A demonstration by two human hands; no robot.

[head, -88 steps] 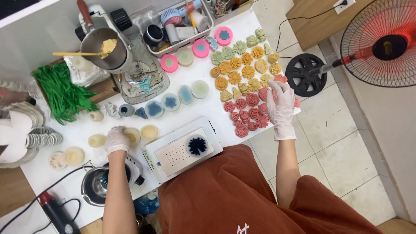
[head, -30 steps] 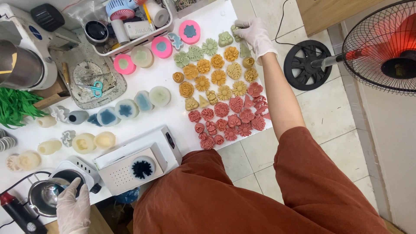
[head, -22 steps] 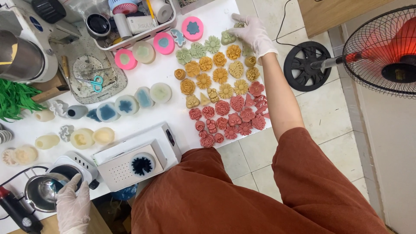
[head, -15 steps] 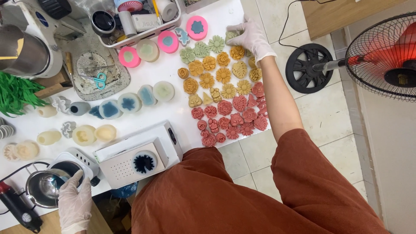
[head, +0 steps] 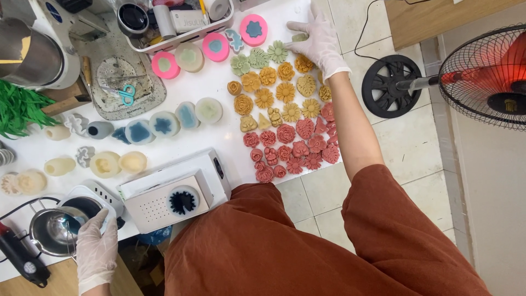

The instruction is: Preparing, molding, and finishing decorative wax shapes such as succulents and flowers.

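View from above of a white tabletop [head: 213, 82] with a person in a rust-coloured garment at its near edge. The right hand [head: 318, 41], gloved in white, reaches to the far right corner of the tabletop; its fingers are pinched together on a small green flower piece [head: 299, 37] at the far end of the flower rows. The rows run green [head: 258, 56], yellow [head: 276, 93] and red [head: 296, 143] toward the near right edge. The left hand [head: 96, 251], also gloved, rests at the near left corner, fingers closed on the rim of a small steel pot [head: 55, 230]. A white box-shaped machine [head: 175, 189] stands between the pot and the red flowers. A standing fan [head: 485, 77] is on the floor to the right.
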